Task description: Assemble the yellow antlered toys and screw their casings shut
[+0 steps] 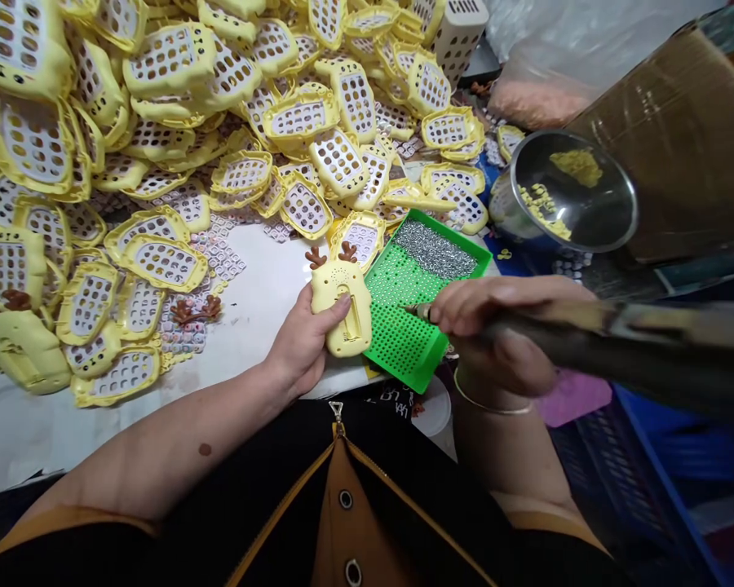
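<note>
Seemingly touching tray [404, 349] edge, left hand [299, 342] holds shell [338, 292]; right hand [495, 314], screwdriver [587, 338].

My yellow toy shell [341, 314], brown antlers on top, back side facing me; screwdriver [563, 338] tip points at it sideways.

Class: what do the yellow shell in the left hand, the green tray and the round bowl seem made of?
Yellow shell: likely moulded plastic, smooth matt, even colour.
Green tray: probably plastic, bright, uniform, moulded holes.
Bowl: looks like polished metal, mirror-like reflections.
</note>
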Available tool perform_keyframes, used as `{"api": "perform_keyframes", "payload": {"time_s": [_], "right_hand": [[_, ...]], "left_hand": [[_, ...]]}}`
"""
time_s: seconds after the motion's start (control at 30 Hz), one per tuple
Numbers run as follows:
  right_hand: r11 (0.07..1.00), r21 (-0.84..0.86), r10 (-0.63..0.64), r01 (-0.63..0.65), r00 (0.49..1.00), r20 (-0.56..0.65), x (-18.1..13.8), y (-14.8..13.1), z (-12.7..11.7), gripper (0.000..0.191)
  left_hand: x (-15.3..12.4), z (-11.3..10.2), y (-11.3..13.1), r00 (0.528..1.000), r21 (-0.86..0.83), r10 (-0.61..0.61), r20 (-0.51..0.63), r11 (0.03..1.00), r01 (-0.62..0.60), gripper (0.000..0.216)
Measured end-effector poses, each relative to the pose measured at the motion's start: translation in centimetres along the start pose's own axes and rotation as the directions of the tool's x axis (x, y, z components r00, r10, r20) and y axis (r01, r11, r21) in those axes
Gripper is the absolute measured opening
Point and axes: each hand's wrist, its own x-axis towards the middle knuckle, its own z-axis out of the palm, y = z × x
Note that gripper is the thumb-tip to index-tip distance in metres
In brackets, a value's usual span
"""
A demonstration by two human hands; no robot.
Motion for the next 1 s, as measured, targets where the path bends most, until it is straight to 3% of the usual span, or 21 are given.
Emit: {"api": "perform_keyframes", "payload": {"time_s": [0.2, 0.53, 1.0], "right_hand": [[0.995, -0.048, 0.091, -0.093, 0.994, -0.058, -1.0, 3.2, -1.4, 0.020], [0.998, -0.026, 0.064, -0.066, 0.997, -0.051, -1.2, 4.1, -1.3, 0.022], [0.991, -0.059, 0.119, -0.122, 0.992, -0.048, -1.4, 4.1, -1.5, 0.021]], "left_hand": [[0.1, 0.2, 0.3, 1.000, -0.028, -0.023, -0.003, 0.999, 0.023, 0.041], [0.0, 0.0, 0.2, 0.999, -0.045, -0.041, 0.007, 0.998, 0.041, 0.037], [0.0, 0.0, 0.4, 0.999, -0.058, -0.038, -0.007, 0.998, 0.038, 0.042]]}}
